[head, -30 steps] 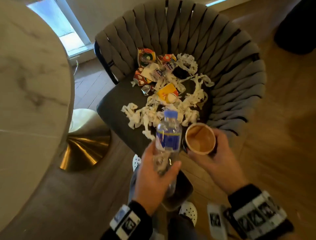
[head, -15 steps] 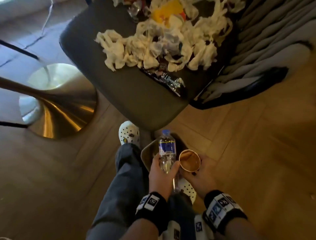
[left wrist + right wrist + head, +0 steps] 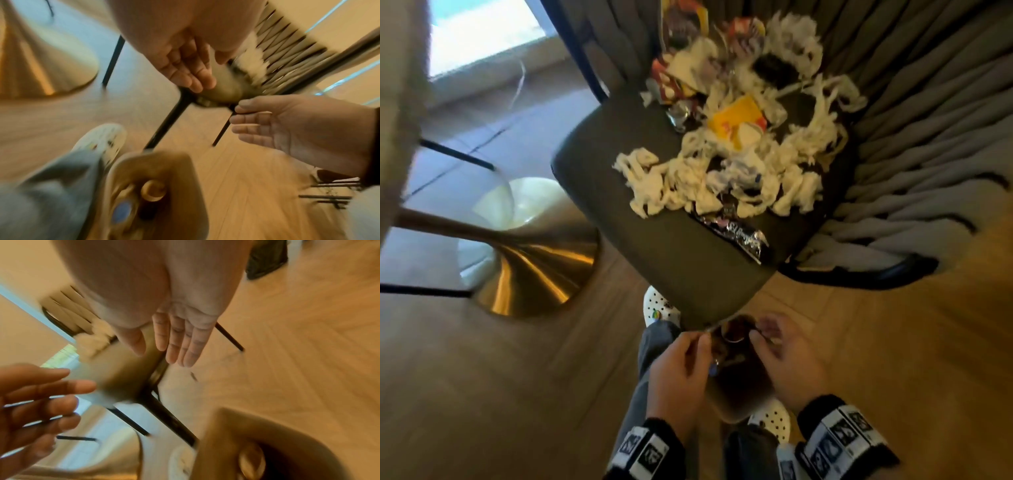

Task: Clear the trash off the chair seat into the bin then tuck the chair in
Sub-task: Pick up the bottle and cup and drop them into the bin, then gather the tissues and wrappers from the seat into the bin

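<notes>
Hands, left (image 3: 681, 370) and right (image 3: 784, 363), empty, fingers straight, above tan floor bin (image 3: 156, 170). Next: gather shredded white tissue (image 3: 722, 178) from dark grey chair seat (image 3: 654, 240) above bin.

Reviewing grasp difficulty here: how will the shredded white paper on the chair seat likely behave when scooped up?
The shredded white paper looks thin and crumpled, so probably floppy and light. It lies in loose tangled strips on the chair seat, so a handful may trail or shed pieces.
</notes>
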Demonstrator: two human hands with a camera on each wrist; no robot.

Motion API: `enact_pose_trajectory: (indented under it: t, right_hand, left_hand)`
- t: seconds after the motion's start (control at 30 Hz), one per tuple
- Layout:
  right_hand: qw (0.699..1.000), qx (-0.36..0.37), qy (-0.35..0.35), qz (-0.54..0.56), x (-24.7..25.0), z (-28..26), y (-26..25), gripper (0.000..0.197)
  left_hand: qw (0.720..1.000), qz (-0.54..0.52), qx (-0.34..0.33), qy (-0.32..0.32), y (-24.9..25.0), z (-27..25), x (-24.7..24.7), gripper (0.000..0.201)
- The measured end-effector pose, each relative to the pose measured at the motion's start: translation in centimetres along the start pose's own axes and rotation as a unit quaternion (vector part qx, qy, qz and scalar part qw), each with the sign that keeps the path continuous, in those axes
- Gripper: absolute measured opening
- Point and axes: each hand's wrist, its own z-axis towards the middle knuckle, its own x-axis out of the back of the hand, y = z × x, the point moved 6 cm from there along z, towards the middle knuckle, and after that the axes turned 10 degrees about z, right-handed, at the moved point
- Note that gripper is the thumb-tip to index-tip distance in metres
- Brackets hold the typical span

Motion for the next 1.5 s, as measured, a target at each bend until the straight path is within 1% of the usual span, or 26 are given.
enact_pose_trajectory:
  t: [0.07,0.13,0.2,0.27,0.3,0.37,0.43,0.47,0.53,0.63,0.7,0.77,0.87,0.9,0.97,1.0,1.07,1.1,1.13,1.17,1.2,1.27,1.33,1.37,1.43,1.5]
  right_hand:
    - [0.989,0.105,0.046,-0.09,0.1,1.4,-7.2,0.036]
    - [0.951,0.195,0.089,-0.222,-0.7,4.1,-12.8,0.048]
    - [0.912,0.2,0.095,-0.346,-1.9,7.5,-15.6,0.057]
    - [0.888,0.158,0.07,-0.425,-2.8,10.5,-16.0,0.053]
    - [0.888,0.147,0.059,-0.432,-3.0,11.5,-15.9,0.048]
    - [0.898,0.158,0.053,-0.407,-2.9,12.0,-16.0,0.031]
    - [0.898,0.182,0.078,-0.393,-2.1,11.4,-16.3,0.021]
    - [0.898,0.182,0.099,-0.389,-1.5,11.0,-16.4,0.024]
    - [0.902,0.16,0.12,-0.383,-0.9,10.3,-16.6,0.042]
    - [0.898,0.113,0.069,-0.42,-1.4,11.6,-16.5,0.064]
    - [0.895,0.082,0.036,-0.437,-1.6,12.8,-16.4,0.062]
    - [0.902,0.075,0.015,-0.425,-1.5,13.4,-16.3,0.051]
    - [0.953,0.086,0.056,-0.286,-0.3,12.9,-17.7,0.035]
    - [0.968,0.079,0.077,-0.224,0.3,12.4,-18.5,0.037]
    - [0.981,0.083,0.127,-0.118,1.6,11.2,-20.3,0.046]
    - [0.977,0.095,0.16,-0.106,2.2,10.7,-21.3,0.047]
    - [0.948,0.112,0.237,-0.183,3.7,10.7,-22.3,0.042]
    - [0.93,0.094,0.273,-0.225,4.5,11.3,-22.1,0.041]
    - [0.919,0.052,0.302,-0.248,5.1,12.4,-21.5,0.04]
    - [0.916,0.01,0.317,-0.247,5.5,13.5,-20.8,0.04]
    - [0.919,-0.021,0.316,-0.234,5.5,14.7,-20.1,0.043]
    - [0.93,-0.042,0.285,-0.229,4.3,16.7,-18.6,0.054]
    - [0.927,-0.036,0.265,-0.264,3.1,17.6,-17.6,0.062]
    - [0.925,-0.035,0.268,-0.266,2.9,17.7,-17.2,0.062]
    - [0.928,-0.023,0.28,-0.244,3.2,17.7,-17.1,0.055]
    - [0.947,0.011,0.273,-0.169,3.8,17.4,-17.5,0.044]
  left_hand:
    - [0.995,0.026,-0.072,0.06,4.1,2.0,4.5,0.011]
    - [0.977,0.078,-0.139,0.145,7.7,5.5,8.5,0.021]
    - [0.961,0.142,-0.136,0.192,10.3,9.9,11.3,0.048]
    - [0.965,0.192,-0.086,0.158,12.2,14.4,12.6,0.075]
    - [0.967,0.213,-0.066,0.126,12.9,16.3,12.7,0.084]
    - [0.96,0.263,-0.062,0.076,14.2,18.8,12.0,0.092]
    - [0.953,0.293,-0.069,0.041,14.9,19.9,10.8,0.093]
    - [0.95,0.302,-0.066,0.027,15.0,20.2,10.1,0.09]
    - [0.942,0.33,-0.058,0.021,15.0,20.5,9.2,0.075]
    - [0.932,0.355,-0.064,0.043,15.1,21.1,9.5,0.056]
    - [0.938,0.336,-0.072,0.046,15.1,21.7,10.1,0.054]
    - [0.949,0.302,-0.074,0.051,15.2,22.3,11.2,0.053]
    - [0.967,0.234,-0.071,0.077,15.8,22.7,12.8,0.06]
    - [0.972,0.207,-0.075,0.088,16.0,22.7,13.3,0.064]
    - [0.976,0.168,-0.087,0.107,16.5,22.8,14.0,0.07]
    - [0.975,0.163,-0.095,0.115,16.7,22.9,14.2,0.065]
    - [0.974,0.161,-0.09,0.129,16.9,23.3,14.3,0.048]
    - [0.975,0.159,-0.08,0.13,16.9,23.5,14.2,0.043]
    - [0.976,0.16,-0.069,0.128,16.8,23.6,14.1,0.041]
    - [0.977,0.164,-0.058,0.125,16.8,23.8,13.9,0.042]
    - [0.977,0.17,-0.043,0.118,16.7,24.0,13.8,0.045]
    - [0.977,0.192,-0.014,0.091,16.3,24.4,13.3,0.056]
    - [0.967,0.247,-0.016,0.059,16.4,24.7,12.7,0.072]
    - [0.955,0.289,-0.029,0.05,16.6,24.7,12.3,0.076]
    - [0.931,0.358,-0.058,0.042,16.7,24.8,11.7,0.067]
    - [0.926,0.368,-0.075,0.039,16.6,25.1,11.8,0.054]
